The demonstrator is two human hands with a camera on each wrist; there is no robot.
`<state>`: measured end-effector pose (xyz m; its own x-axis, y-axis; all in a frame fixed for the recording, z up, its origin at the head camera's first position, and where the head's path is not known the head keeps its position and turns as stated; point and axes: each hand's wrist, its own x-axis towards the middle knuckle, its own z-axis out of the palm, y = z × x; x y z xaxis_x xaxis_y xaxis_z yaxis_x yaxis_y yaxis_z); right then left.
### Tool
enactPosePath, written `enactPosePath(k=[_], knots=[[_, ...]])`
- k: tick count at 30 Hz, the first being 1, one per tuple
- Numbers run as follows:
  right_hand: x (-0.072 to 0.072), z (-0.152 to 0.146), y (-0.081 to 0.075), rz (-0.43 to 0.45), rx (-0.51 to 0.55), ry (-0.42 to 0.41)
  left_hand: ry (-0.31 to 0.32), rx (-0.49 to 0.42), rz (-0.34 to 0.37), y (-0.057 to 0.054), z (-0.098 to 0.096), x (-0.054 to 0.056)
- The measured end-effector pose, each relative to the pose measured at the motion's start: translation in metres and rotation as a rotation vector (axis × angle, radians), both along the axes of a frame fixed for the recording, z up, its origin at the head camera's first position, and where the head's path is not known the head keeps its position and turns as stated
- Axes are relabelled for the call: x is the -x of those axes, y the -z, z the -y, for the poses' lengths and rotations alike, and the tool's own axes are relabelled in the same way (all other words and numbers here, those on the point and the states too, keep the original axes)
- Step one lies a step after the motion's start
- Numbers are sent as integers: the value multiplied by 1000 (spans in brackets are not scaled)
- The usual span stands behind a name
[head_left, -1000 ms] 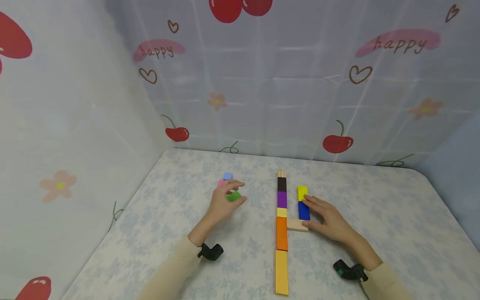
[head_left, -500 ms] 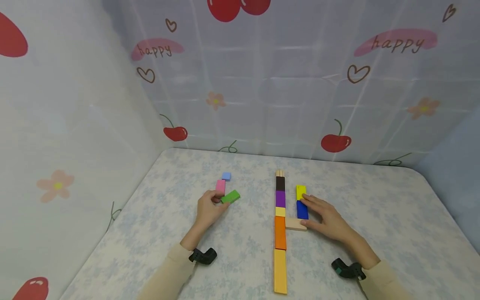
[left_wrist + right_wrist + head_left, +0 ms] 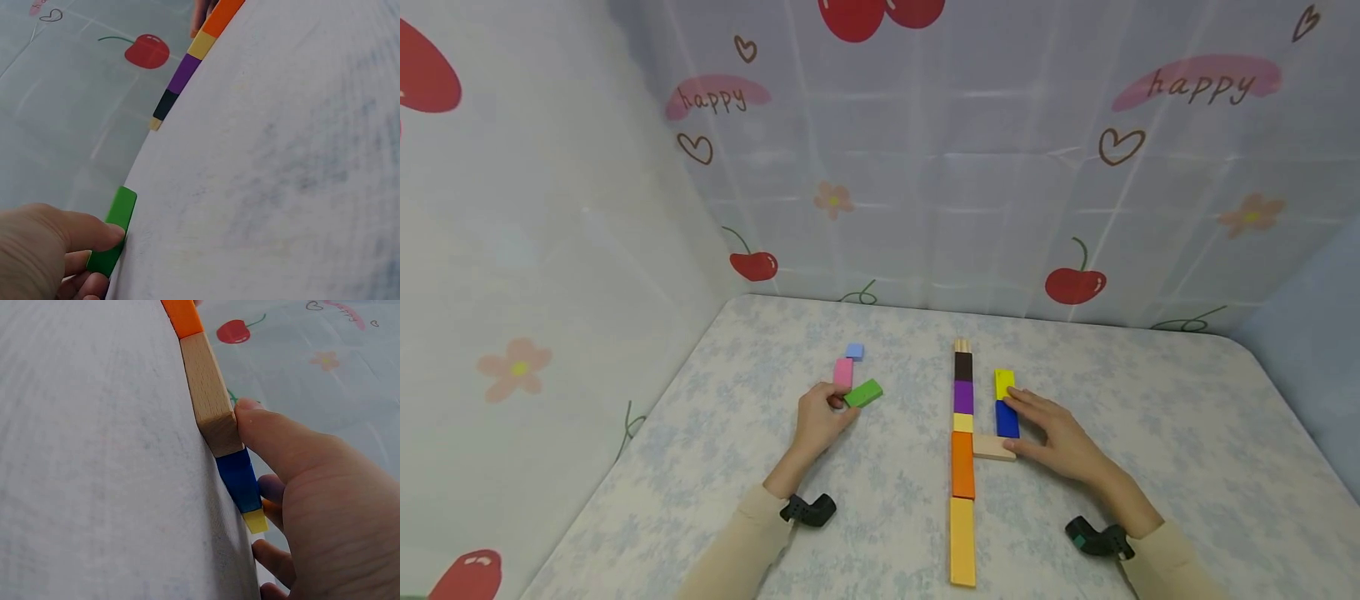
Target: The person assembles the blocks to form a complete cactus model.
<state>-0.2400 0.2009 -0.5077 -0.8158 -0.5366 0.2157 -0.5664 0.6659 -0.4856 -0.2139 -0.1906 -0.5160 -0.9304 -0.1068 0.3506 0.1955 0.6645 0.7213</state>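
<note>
My left hand (image 3: 818, 421) pinches a green wooden block (image 3: 864, 393) between thumb and fingers; the left wrist view shows the thumb across its side. Just behind it lie a pink block (image 3: 843, 372) and a small light blue block (image 3: 854, 352). My right hand (image 3: 1060, 440) rests with fairly straight fingers beside a short row, its thumb touching the end of a plain wood block (image 3: 992, 447). Its fingertips lie by the blue block (image 3: 1007, 419) and the yellow block (image 3: 1004, 384). The plain block meets the side of an orange block (image 3: 962, 465).
A straight column of blocks runs down the table middle: a long tan block (image 3: 962, 542) nearest, then orange, pale yellow (image 3: 962, 423), purple (image 3: 963, 397), dark brown (image 3: 963, 367) and thin light sticks (image 3: 962, 346). A printed curtain (image 3: 925, 167) hangs behind the table.
My left hand has drawn back and to the left from above the green block and now pinches it, uncovering the pink block. The right hand stays in place.
</note>
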Motion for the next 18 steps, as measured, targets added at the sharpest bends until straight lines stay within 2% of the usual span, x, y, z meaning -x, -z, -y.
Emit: enactPosePath(k=[3, 8, 12, 18], knots=[[0, 0, -1, 8, -2, 5, -5, -28, 13, 0, -1, 1], [-1, 0, -1, 17, -1, 11, -1, -90, 86, -8, -2, 5], [0, 0, 0, 14, -3, 15, 62, -89, 142, -16, -6, 11], [0, 1, 0, 5, -6, 11, 181, -53, 158, -31, -22, 22]])
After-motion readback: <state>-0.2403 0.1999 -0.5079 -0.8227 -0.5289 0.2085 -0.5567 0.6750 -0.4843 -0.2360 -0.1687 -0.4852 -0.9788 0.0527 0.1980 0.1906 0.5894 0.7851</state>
